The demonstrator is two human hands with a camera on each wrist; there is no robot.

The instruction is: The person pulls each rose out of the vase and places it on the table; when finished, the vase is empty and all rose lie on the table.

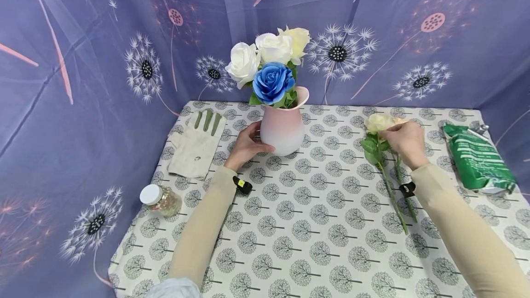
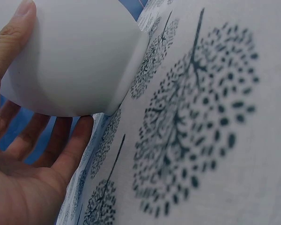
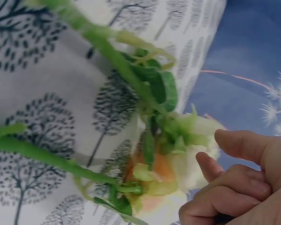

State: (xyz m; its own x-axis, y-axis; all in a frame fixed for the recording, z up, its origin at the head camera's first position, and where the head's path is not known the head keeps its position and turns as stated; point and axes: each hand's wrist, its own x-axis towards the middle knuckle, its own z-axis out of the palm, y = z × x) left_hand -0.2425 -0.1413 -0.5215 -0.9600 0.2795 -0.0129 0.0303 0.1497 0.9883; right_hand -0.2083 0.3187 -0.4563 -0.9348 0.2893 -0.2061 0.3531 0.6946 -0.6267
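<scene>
A pink-to-white vase (image 1: 282, 130) stands on the cloth, holding a blue rose (image 1: 273, 83), two white roses (image 1: 243, 64) and a pale yellow rose (image 1: 299, 42). My left hand (image 1: 247, 145) grips its lower left side, thumb in front and fingers round behind; the left wrist view shows the thumb on the white wall (image 2: 84, 61). To the right lie a creamy white rose (image 1: 377, 123) and a peach-tinted rose (image 3: 152, 171), stems toward me. My right hand (image 1: 406, 141) is at their blooms, thumb and index finger apart beside the white petals, its other fingers bent.
A pale work glove (image 1: 196, 151) with green-grey fingers lies left of the vase. Nearer me is a clear jar (image 1: 167, 201) with a white lid. A green packet (image 1: 478, 160) lies at the right edge. Purple dandelion-print curtains (image 1: 265, 8) hang behind the tree-print tablecloth (image 1: 298, 243).
</scene>
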